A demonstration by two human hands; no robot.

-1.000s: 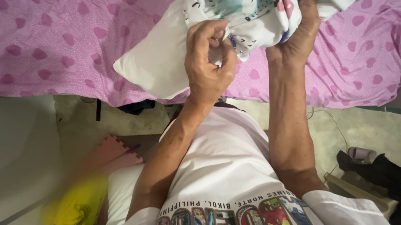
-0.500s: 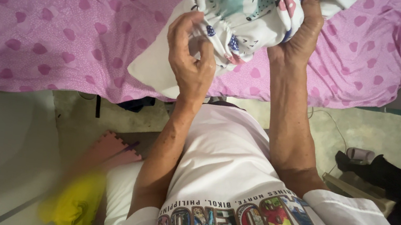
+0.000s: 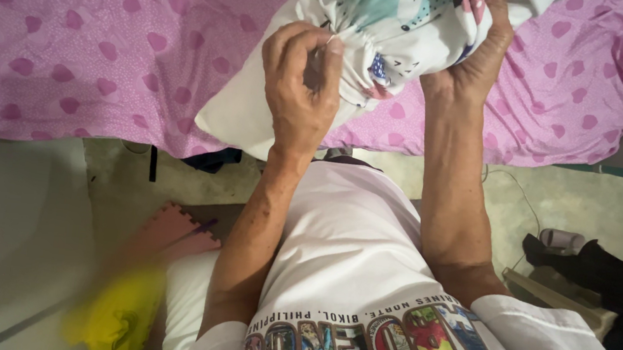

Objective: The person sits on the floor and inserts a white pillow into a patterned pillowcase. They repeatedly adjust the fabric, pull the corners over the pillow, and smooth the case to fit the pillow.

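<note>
A white pillow (image 3: 236, 112) lies on a bed covered with a pink sheet with darker hearts (image 3: 84, 40). A white pillowcase (image 3: 399, 21) printed with teal and pink cartoon shapes is bunched over the pillow's far end. My left hand (image 3: 301, 92) pinches the gathered edge of the pillowcase at its near side. My right hand (image 3: 482, 50) grips the bunched pillowcase from the right, its fingers partly hidden in the cloth.
Below the bed edge is a pale floor with a pink foam mat piece (image 3: 172, 233) and something yellow (image 3: 119, 317), blurred. A white cord (image 3: 516, 194), a small cylinder (image 3: 562, 240) and dark cloth (image 3: 612, 283) lie at the right.
My left hand let go lower down, moved left and up, and now pinches the pillowcase edge higher. The pillow has shifted slightly right. My right hand has held its grip.
</note>
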